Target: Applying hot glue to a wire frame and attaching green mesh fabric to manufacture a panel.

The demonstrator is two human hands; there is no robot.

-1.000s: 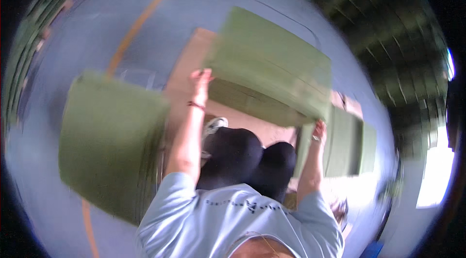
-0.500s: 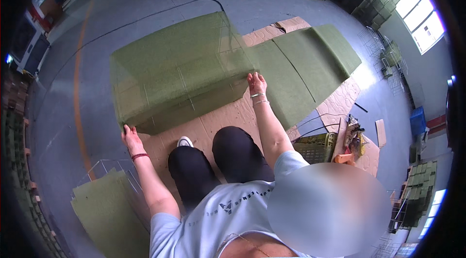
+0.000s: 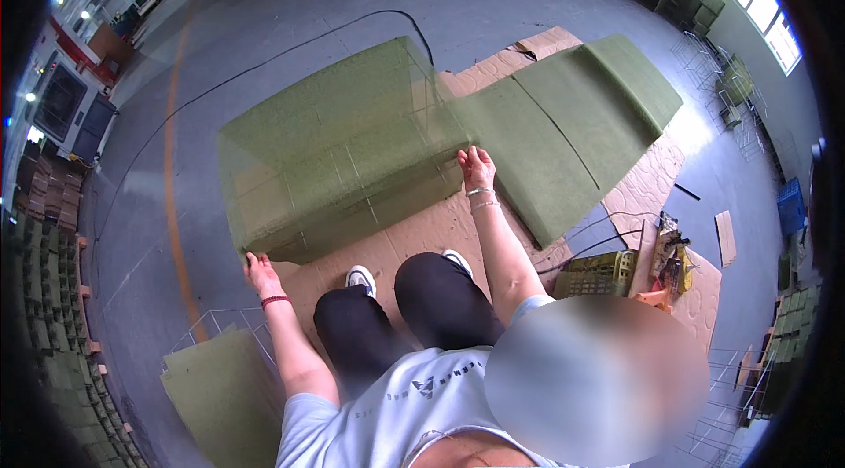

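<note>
A large box-shaped cover of thin green mesh-like fabric [image 3: 326, 182] lies on its side in front of me, partly see-through. Thin pale lines, seemingly wire rods, show on its near side. At its near left corner, my left hand [image 3: 262, 277] is closed, pinching the fabric edge between thumb and fingers. My right hand [image 3: 477, 171] pinches the near right corner of the same cover. Just right of that hand, a flat green fabric panel [image 3: 537, 138] is spread out, with a dark slit-like line across it.
Brown cardboard [image 3: 405, 235] covers the floor beneath. To the right stand a yellow crate [image 3: 598, 274] and a pile of tools [image 3: 669, 270]. Green sheets [image 3: 220, 389] lean on a wire frame at lower left. A black cable [image 3: 290, 54] curves across the floor behind.
The whole view has shifted, so the cover and panel sit lower and further right in the picture. Both hands keep their grip on the cover's corners.
</note>
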